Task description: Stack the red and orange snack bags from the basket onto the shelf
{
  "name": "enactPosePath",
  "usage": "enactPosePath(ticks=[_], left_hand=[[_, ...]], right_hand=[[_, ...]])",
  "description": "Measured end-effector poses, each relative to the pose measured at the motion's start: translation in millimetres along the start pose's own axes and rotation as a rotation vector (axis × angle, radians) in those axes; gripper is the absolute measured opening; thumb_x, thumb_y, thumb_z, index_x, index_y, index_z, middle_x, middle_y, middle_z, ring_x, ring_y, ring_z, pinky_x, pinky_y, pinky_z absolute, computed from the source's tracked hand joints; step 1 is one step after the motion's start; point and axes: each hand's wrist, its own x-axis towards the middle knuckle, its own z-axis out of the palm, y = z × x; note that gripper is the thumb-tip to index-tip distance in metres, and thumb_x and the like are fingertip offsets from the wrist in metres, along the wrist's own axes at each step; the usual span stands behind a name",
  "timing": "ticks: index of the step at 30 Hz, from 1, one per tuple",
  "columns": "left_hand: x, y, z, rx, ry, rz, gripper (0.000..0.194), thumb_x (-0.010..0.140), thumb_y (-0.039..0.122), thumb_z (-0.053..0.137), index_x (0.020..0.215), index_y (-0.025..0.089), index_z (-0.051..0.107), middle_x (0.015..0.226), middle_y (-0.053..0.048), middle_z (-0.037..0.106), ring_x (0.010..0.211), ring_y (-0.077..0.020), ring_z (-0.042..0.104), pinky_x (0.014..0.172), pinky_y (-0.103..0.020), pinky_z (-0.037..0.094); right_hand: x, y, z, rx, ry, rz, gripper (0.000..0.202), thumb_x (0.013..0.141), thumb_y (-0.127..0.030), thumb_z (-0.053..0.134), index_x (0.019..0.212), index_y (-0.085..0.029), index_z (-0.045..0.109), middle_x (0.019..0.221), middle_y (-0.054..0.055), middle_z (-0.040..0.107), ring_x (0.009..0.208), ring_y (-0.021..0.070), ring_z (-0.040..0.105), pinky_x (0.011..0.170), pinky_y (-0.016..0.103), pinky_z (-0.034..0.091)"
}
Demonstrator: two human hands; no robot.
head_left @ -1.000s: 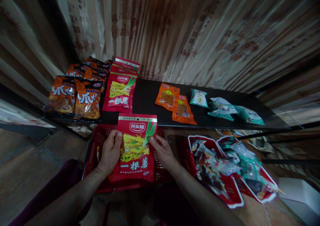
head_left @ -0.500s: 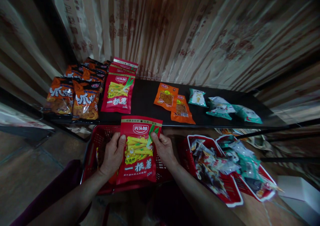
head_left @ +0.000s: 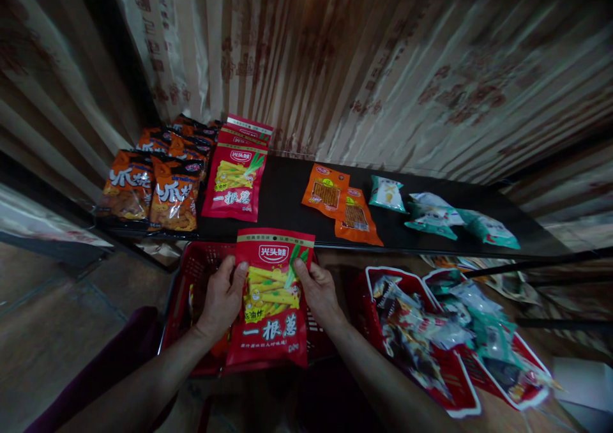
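A red snack bag [head_left: 271, 340] with yellow sticks printed on it is held upright between my two hands, in front of the black shelf [head_left: 282, 197]. My left hand [head_left: 223, 299] grips its left edge, thumb on the front. At the right edge my right hand [head_left: 322, 292] holds it the same way; the fingers behind the bag are hidden. Below and behind the bag is a red basket [head_left: 172, 318] with a few packets partly showing. Similar red bags [head_left: 234, 184] lie overlapping on the shelf, left of centre.
Orange-and-black snack bags [head_left: 175, 197] fill the shelf's left end. Two orange packets [head_left: 327, 190] overlap near the middle, with several green-and-white packets [head_left: 387, 193] to their right. Two more red baskets [head_left: 467, 382] full of packets stand below right. A patterned curtain hangs behind.
The view has shifted slightly, so the shelf and baskets appear a little further right and lower. Both hands still hold the red bag, which sits slightly lower in the picture.
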Motion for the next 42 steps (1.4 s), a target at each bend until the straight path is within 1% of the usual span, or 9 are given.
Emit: enactPosePath(ticks=[4,7,11,19,23,27,34,38,42], left_hand=[[0.8,0.9,0.1,-0.011,0.002,-0.028,0.029,0.087,0.046,0.045,0.074,0.020,0.051,0.066,0.003,0.054,0.067,-0.0147,0.054,0.063,-0.025,0.043],[1.2,0.6,1.4,-0.135,-0.065,-0.051,0.028,0.085,0.046,0.049,0.076,0.020,0.052,0.074,0.001,0.061,0.072,-0.0151,0.057,0.069,-0.026,0.047],[0.6,1.4,3.6,-0.281,-0.167,-0.081,0.029,0.083,0.046,0.053,0.089,0.018,0.059,0.093,-0.004,0.068,0.082,-0.0173,0.062,0.077,-0.030,0.049],[0.1,1.9,3.6,-0.267,-0.240,-0.119,0.035,0.081,0.047,0.055,0.098,0.018,0.065,0.102,-0.006,0.070,0.095,-0.0209,0.063,0.085,-0.030,0.050],[-1.5,-1.5,6.6,-0.280,-0.325,-0.112,0.034,0.082,0.045,0.055,0.100,0.019,0.066,0.102,-0.006,0.070,0.094,-0.0214,0.064,0.084,-0.032,0.051],[-3.0,0.1,8.9,-0.318,-0.355,-0.108,0.035,0.082,0.046,0.054,0.101,0.019,0.066,0.102,-0.005,0.070,0.093,-0.0213,0.064,0.084,-0.032,0.051],[-4.1,-1.7,7.7,-0.206,-0.312,-0.120,0.037,0.086,0.049,0.045,0.097,0.019,0.065,0.097,-0.004,0.071,0.087,-0.0186,0.064,0.079,-0.028,0.050],[-6.4,0.9,5.7,-0.078,-0.202,-0.102,0.037,0.087,0.049,0.042,0.084,0.019,0.064,0.082,-0.003,0.069,0.076,-0.0174,0.062,0.070,-0.026,0.049],[-8.5,11.0,5.0,0.088,-0.068,-0.040,0.038,0.088,0.047,0.038,0.069,0.020,0.056,0.066,0.000,0.061,0.065,-0.0152,0.057,0.058,-0.023,0.044]], right_hand=[[0.4,-1.0,2.3,0.029,0.025,0.005,0.035,0.077,-0.051,0.064,0.090,-0.020,0.073,0.081,0.003,0.074,0.072,0.0230,0.068,0.069,0.036,0.054],[1.2,-4.7,4.9,0.106,0.060,0.020,0.034,0.073,-0.052,0.067,0.085,-0.020,0.073,0.077,0.002,0.073,0.067,0.0223,0.067,0.066,0.036,0.054],[2.6,-9.1,7.2,0.177,0.102,0.041,0.033,0.067,-0.051,0.072,0.078,-0.020,0.072,0.072,0.001,0.073,0.062,0.0211,0.067,0.063,0.036,0.055],[5.6,-11.1,6.5,0.227,0.138,0.093,0.036,0.065,-0.052,0.073,0.079,-0.020,0.071,0.073,0.003,0.073,0.070,0.0238,0.069,0.061,0.035,0.056],[8.3,-13.7,3.9,0.284,0.161,0.109,0.034,0.065,-0.050,0.074,0.082,-0.020,0.072,0.074,0.003,0.074,0.074,0.0250,0.069,0.063,0.037,0.056],[10.2,-14.6,0.6,0.282,0.176,0.127,0.034,0.063,-0.049,0.075,0.082,-0.020,0.072,0.074,0.002,0.074,0.073,0.0247,0.070,0.064,0.036,0.056],[11.6,-11.9,-1.8,0.265,0.167,0.147,0.036,0.063,-0.049,0.075,0.083,-0.019,0.072,0.073,0.002,0.074,0.073,0.0251,0.070,0.064,0.037,0.056],[9.8,-16.1,3.2,0.315,0.145,0.165,0.035,0.062,-0.048,0.077,0.082,-0.020,0.072,0.075,0.003,0.074,0.075,0.0258,0.070,0.065,0.038,0.056],[7.5,-22.5,8.1,0.342,0.127,0.187,0.039,0.063,-0.050,0.075,0.085,-0.019,0.071,0.081,0.005,0.075,0.080,0.0266,0.070,0.067,0.038,0.056]])
